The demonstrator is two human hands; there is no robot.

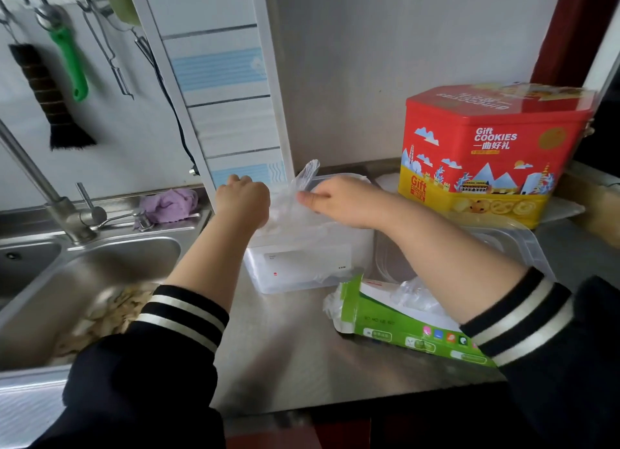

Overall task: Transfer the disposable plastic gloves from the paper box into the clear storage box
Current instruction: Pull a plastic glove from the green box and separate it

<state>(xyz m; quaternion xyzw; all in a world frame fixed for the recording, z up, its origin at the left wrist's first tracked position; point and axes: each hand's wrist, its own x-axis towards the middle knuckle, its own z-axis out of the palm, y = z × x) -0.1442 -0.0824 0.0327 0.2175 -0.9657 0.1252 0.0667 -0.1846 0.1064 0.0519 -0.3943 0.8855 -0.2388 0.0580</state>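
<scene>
The clear storage box point(302, 270) stands on the steel counter with a white label on its front wall. Over its open top my left hand point(243, 202) and my right hand point(339, 202) both grip a bunch of thin clear plastic gloves point(295, 197), part of which sticks up between the hands. The green and white paper box point(402, 327) lies on its side near the front right, torn open, with more clear gloves point(414, 294) spilling from it. My right forearm passes over it.
A red and yellow cookie tin point(486, 156) stands at the back right. The clear lid point(510, 244) lies right of the storage box. A steel sink point(84, 280) with a faucet point(63, 210) and a purple cloth point(167, 205) is on the left. Utensils hang on the wall.
</scene>
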